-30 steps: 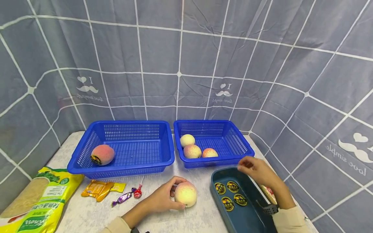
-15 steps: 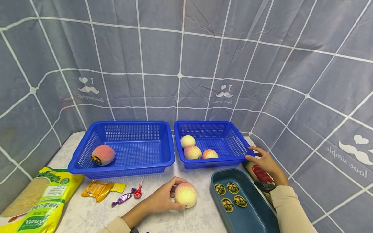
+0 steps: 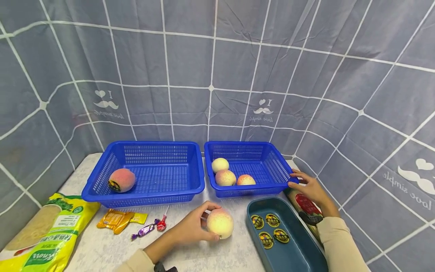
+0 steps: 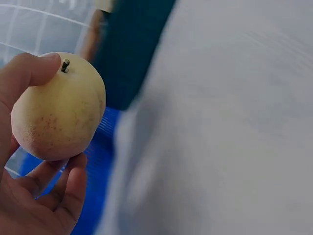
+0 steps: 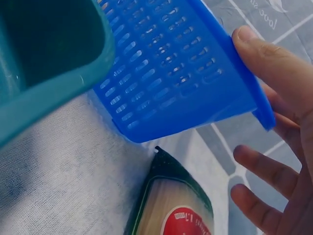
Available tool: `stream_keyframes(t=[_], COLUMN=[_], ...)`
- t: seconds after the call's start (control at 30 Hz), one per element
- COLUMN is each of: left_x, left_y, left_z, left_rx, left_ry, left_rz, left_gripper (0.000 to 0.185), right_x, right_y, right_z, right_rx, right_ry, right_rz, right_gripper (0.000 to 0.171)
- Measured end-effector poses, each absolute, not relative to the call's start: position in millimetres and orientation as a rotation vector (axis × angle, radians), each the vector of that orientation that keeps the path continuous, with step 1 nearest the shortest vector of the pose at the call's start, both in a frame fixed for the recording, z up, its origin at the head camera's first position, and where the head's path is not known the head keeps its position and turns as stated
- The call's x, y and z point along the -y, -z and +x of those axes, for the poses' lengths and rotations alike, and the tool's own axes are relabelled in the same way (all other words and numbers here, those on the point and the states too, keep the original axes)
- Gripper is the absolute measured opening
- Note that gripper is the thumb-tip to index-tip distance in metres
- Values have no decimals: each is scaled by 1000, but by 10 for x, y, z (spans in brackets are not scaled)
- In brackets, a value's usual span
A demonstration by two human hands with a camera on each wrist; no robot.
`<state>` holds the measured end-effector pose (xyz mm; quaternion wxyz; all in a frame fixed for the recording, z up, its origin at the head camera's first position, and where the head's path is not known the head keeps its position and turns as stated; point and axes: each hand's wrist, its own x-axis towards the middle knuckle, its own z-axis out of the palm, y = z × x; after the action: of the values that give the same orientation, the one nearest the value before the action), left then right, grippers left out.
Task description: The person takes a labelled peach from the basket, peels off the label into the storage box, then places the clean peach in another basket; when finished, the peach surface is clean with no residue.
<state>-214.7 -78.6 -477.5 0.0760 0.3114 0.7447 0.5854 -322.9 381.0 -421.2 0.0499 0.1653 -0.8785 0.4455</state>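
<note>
My left hand grips a pale yellow and pink peach over the table's middle. In the left wrist view the thumb lies by the peach's stem and the fingers curl under it. My right hand pinches the right-hand corner of the smaller blue basket; in the right wrist view its thumb lies on the basket's rim, with other fingers spread below. Inside that basket, three peaches sit together at the left. The larger blue basket holds one redder peach with a black-and-gold sticker.
A dark teal tray with several round stickers stands front right. Beside it lies a red-labelled noodle pack. On the left are a yellow Knorr bag, orange-wrapped snacks, a purple candy and a red lollipop.
My right hand has moved from above the teal tray to the smaller basket's right corner and taken hold of it. The left hand has lifted its peach slightly.
</note>
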Motion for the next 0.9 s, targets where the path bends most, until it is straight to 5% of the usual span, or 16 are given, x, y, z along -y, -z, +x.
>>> stream_keyframes(t=[0.43, 0.9], left_x=[335, -132], left_y=[3721, 3714], left_z=[-2822, -3889], left_rx=[-2299, -2636], left_ry=[-1932, -1532], left_rz=[954, 657], left_gripper=[75, 75], right_x=[-3905, -3907], right_y=[4350, 4388], right_z=[-3294, -3254], right_rx=[2569, 2604], right_ry=[-1608, -1507], right_rz=[509, 532], right_gripper=[44, 43])
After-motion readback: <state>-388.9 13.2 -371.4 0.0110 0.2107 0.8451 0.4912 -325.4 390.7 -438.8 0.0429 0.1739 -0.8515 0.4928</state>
